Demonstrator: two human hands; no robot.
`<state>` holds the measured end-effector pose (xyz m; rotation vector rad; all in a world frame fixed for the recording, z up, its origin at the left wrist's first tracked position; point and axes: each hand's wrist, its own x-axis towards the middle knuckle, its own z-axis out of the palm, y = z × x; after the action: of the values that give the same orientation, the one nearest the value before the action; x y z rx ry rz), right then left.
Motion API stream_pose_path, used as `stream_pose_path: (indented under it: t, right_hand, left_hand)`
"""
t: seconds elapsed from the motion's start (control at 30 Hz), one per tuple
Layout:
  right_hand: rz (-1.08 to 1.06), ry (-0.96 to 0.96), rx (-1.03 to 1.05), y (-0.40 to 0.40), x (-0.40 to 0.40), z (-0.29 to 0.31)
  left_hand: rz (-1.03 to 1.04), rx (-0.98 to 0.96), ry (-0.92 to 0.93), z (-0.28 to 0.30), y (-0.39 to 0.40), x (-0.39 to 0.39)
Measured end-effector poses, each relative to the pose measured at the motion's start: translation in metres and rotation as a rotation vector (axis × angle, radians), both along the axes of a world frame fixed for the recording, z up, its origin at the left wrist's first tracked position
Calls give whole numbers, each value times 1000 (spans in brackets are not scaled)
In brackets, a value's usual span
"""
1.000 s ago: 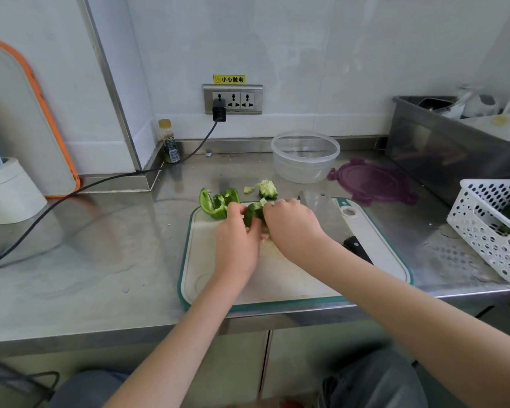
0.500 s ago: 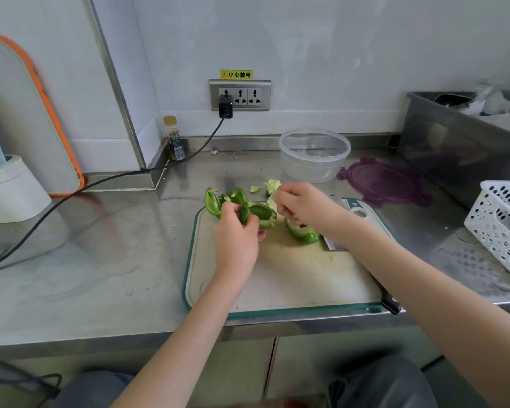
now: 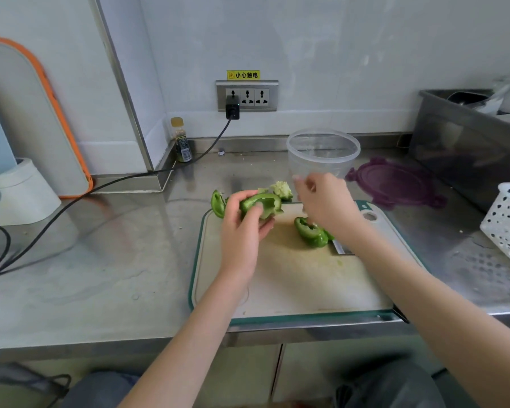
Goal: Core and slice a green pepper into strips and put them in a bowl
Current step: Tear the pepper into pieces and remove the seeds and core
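Splitting the pepper: the hands are coming apart, the coring nearly done.
The left hand (image 3: 242, 231) is gripping a pepper piece (image 3: 261, 204) above the cutting board (image 3: 292, 278); the right hand (image 3: 324, 201), fingers loosely curled and seemingly empty, is lifting toward the bowl (image 3: 323, 151); another piece (image 3: 311, 231) is lying dropped on the board, slicing yet to begin.

Left hand (image 3: 243, 228) raised at centre of view, fingers and thumb curled round pepper piece (image 3: 261, 204), thumb on top. Left forearm comes up from 6 o'clock, bare. Right hand (image 3: 324, 201) at 3 o'clock of left hand, apart from it, fingers bent toward 11 o'clock; blurred, seems to hold nothing. Right forearm enters from 4 o'clock, bare, wrist straight.
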<state>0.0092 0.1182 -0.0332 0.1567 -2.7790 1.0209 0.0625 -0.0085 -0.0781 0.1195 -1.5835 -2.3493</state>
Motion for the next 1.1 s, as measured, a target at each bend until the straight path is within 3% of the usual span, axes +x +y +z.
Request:
stream_pose_path:
  t: [0.07,0.13,0.27,0.37,0.53,0.63,0.77,0.87,1.0,1.1]
  right_hand:
    - [41,-272,-111,-8,23,3]
    - [112,-427,-216,-20,34,0]
    - [95,-272,-345,-36,32,-9]
    - [64,-139,-345,-41,28,-12]
    - [82,-84,-343,-38,21,-14]
    - [176,-142,-319,-30,19,-7]
    - [375,-367,-290,-6,5,14]
    - [313,-288,-288,0,-18,20]
    - [425,-269,-122,-14,-23,13]
    - [509,-362,-133,-16,-21,7]
  left_hand:
    - [12,49,1,2,4,-1]
    - [25,-40,28,1,7,-1]
    - [-33,-184,77,0,10,3]
    - [-112,-194,64,-2,5,0]
    - [-74,-132,51,-1,6,0]
    - [-37,-63,-11,-2,3,-4]
    - [-43,21,-31,-2,-6,-9]
    - [-82,70,-44,0,-6,-9]
    - [-128,161,-114,3,-8,-12]
    - [-112,-34,-153,3,-8,-13]
